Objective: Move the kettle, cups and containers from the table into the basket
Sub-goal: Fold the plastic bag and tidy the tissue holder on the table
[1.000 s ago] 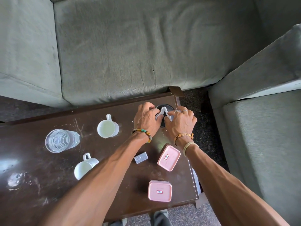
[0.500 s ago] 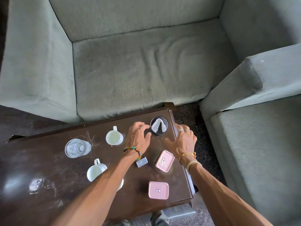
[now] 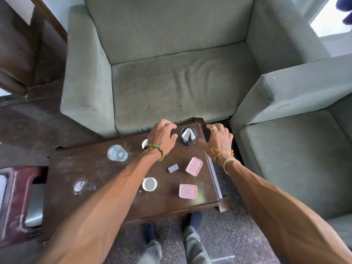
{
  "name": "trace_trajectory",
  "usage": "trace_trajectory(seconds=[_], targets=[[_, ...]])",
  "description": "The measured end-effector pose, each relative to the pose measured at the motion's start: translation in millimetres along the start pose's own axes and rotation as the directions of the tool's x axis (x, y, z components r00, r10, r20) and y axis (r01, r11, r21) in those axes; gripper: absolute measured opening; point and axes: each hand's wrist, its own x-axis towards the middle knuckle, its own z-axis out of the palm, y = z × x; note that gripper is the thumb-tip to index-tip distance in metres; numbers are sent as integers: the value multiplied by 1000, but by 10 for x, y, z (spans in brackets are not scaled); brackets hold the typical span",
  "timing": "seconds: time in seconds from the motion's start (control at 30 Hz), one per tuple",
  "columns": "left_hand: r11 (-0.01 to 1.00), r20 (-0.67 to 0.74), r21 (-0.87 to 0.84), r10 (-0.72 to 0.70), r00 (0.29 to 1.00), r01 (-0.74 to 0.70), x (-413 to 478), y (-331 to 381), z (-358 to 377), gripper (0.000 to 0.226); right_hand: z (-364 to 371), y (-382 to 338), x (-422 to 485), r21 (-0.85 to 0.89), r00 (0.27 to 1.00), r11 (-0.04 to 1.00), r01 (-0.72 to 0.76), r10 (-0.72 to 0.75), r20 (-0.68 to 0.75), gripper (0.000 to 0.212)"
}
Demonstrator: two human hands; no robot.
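Note:
On the dark wooden table point(image 3: 95, 187) stand a glass of water point(image 3: 117, 153), a white cup point(image 3: 149, 184) and two pink lidded containers point(image 3: 194, 166) point(image 3: 187, 191). A second white cup point(image 3: 144, 144) is mostly hidden behind my left wrist. At the far right corner a black round holder point(image 3: 188, 142) has a white tissue in it. My left hand point(image 3: 162, 135) hovers just left of the holder, fingers loosely bent, holding nothing. My right hand point(image 3: 219, 138) is at the table's right edge beside the holder, also holding nothing.
A small grey box point(image 3: 173, 168) lies next to the upper pink container. Grey-green sofas point(image 3: 181, 82) close in behind and to the right of the table. A maroon object point(image 3: 17, 197) sits at the table's left end. My feet are below the near edge.
Both hands let go of the white tissue in the black holder and moved apart to either side of it. The view rose and pulled back, showing more of the sofa and floor.

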Motion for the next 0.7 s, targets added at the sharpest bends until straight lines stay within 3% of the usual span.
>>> trace_trajectory(seconds=[0.17, 0.47, 0.7], targets=[[1000, -56, 8, -19, 998, 20, -167, 61, -473, 29, -495, -279, -141, 43, 992, 998, 45, -40, -121, 59], [993, -199, 27, 119, 973, -116, -840, 21, -1212, 32, -976, -838, -993, -24, 948, 988, 151, -152, -279, 62], [979, -302, 74, 202, 932, -188, -1404, -114, -1868, 45, -1184, -1241, -1756, -163, 855, 952, 259, -304, -420, 84]])
